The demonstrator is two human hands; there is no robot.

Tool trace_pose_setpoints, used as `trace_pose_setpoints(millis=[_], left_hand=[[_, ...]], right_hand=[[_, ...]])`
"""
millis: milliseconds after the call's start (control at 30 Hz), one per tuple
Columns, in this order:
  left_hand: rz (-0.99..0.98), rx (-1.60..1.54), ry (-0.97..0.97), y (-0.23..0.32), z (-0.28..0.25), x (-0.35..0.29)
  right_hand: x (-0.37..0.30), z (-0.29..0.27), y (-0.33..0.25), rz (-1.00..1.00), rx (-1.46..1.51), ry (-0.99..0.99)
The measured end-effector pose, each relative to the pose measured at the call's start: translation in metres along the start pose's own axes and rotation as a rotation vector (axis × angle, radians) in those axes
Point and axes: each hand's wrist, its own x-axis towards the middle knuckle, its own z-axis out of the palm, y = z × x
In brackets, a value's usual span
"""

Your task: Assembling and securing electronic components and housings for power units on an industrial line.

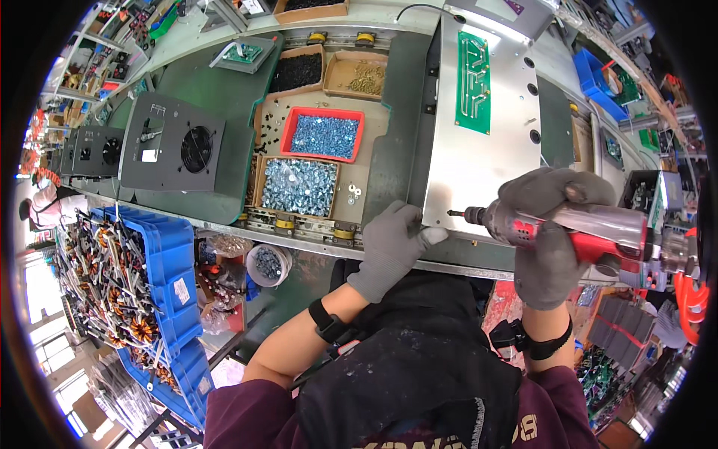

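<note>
So we've got the big silver sheet-metal panel (486, 176) in front of us, its near-left corner between our hands; the red-and-silver power driver (606, 224) sits in our grey-gloved right hand (548, 258), fingers wrapped round it; our grey-gloved left hand (395, 243) is bunched narrow at that corner, and we can't tell if it pinches anything; the red plastic tray (359, 135) of bluish metal bits is farther left; the long green circuit board (473, 86) lies on the panel; we'd call this fastening, and the next move calls for a square-on, steady dark driver tip (454, 213).
</note>
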Motion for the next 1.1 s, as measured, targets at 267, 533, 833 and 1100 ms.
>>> trace_pose_setpoints(millis=[267, 533, 833, 1100], left_hand=[[0.027, -0.019, -0.029, 0.002, -0.005, 0.000], [0.055, 0.028, 0.006, 0.001, -0.002, 0.003], [0.003, -0.039, -0.072, -0.001, -0.002, 0.007], [0.024, -0.008, -0.089, -0.003, 0.005, 0.012]], right_hand=[[-0.002, 0.020, 0.018, -0.015, 0.099, -0.156], [0.003, 0.015, 0.015, -0.190, -0.222, -0.423], [-0.007, 0.027, 0.022, -0.136, -0.132, -0.263], [-0.012, 0.024, 0.022, -0.164, -0.156, -0.254]])
